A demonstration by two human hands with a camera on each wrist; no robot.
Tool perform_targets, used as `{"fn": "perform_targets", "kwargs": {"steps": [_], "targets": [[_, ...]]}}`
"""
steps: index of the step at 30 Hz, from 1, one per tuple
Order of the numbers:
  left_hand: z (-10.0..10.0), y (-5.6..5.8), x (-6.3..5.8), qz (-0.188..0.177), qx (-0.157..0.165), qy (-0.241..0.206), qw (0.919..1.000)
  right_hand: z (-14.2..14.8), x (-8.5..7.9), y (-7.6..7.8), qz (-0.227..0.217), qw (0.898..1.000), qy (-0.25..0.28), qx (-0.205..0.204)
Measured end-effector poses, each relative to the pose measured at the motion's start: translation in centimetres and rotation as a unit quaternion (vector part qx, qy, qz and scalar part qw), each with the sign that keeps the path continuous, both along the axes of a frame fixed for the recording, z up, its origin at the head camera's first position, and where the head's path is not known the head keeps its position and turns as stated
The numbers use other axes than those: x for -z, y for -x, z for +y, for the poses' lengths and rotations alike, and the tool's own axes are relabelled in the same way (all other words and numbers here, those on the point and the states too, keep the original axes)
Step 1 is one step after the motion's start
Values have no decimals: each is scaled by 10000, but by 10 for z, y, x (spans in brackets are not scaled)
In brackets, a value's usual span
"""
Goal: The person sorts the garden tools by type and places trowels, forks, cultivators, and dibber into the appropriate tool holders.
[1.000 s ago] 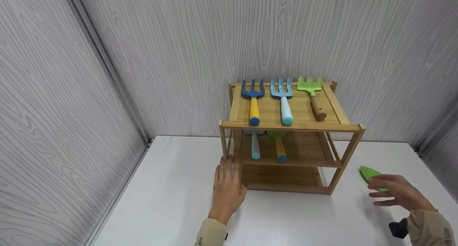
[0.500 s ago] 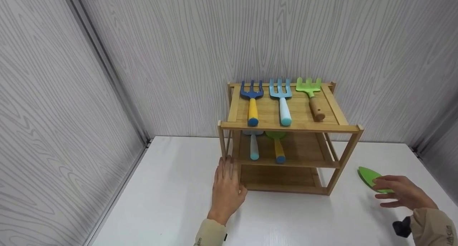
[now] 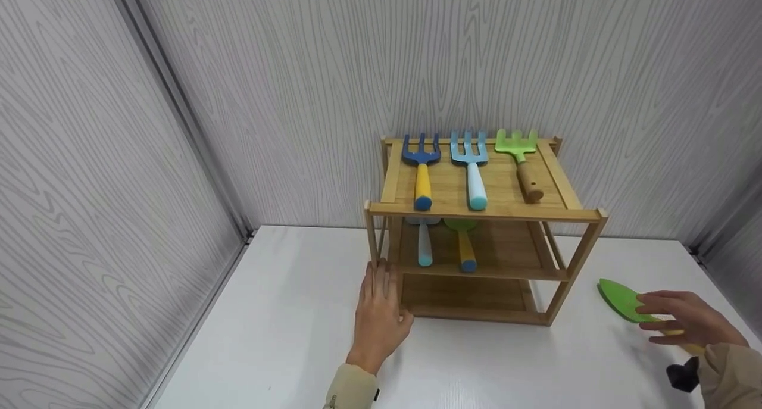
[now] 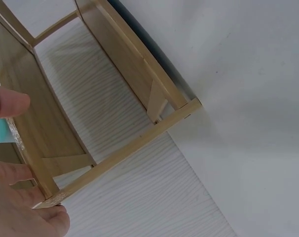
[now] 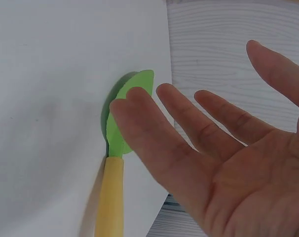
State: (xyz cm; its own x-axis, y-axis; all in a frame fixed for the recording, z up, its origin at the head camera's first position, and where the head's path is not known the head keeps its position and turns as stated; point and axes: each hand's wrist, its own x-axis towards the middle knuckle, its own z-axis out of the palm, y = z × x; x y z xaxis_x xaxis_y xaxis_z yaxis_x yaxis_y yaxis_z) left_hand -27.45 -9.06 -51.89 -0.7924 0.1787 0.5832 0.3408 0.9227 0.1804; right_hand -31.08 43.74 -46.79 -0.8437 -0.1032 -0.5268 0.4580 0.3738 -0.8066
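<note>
A three-tier wooden rack (image 3: 488, 272) stands on the white table. My left hand (image 3: 378, 328) holds its front left post, fingers about the wood in the left wrist view and thumb (image 4: 11, 102) over the board. To the right of the rack lies a trowel with a green blade (image 3: 622, 300) and yellow handle (image 5: 110, 197). Above it hovers my right hand (image 3: 690, 317), fingers spread and holding nothing. On the top tier lie a dark blue hand fork (image 3: 422, 183), a light blue hand fork (image 3: 475, 183) and a green hand rake (image 3: 527, 177).
The middle tier carries a tool with a pale blue handle (image 3: 424, 248) and a green-bladed one with a yellow handle (image 3: 466, 251); the top board partly hides both. Grey wood-grain walls (image 3: 297, 99) enclose the table (image 3: 286, 314) at the back and sides.
My right hand has drifted to the right over the trowel, from its blade toward its handle, and more of the trowel shows. The left hand stays at the rack.
</note>
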Motion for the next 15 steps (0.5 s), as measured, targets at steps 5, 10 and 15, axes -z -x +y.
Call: {"fn": "perform_targets", "kwargs": {"steps": [5,10,15], "targets": [[0,1,1,54,23,-35,10000,6,-4,4,-177,9997,-157,97],[0,-1,2,55,63,-111,9999,14,-3,4,-331,9989,113,327],[1,-2,3,9,86,-114,9999,22,-3,2,-273,9981,-77,538]]}}
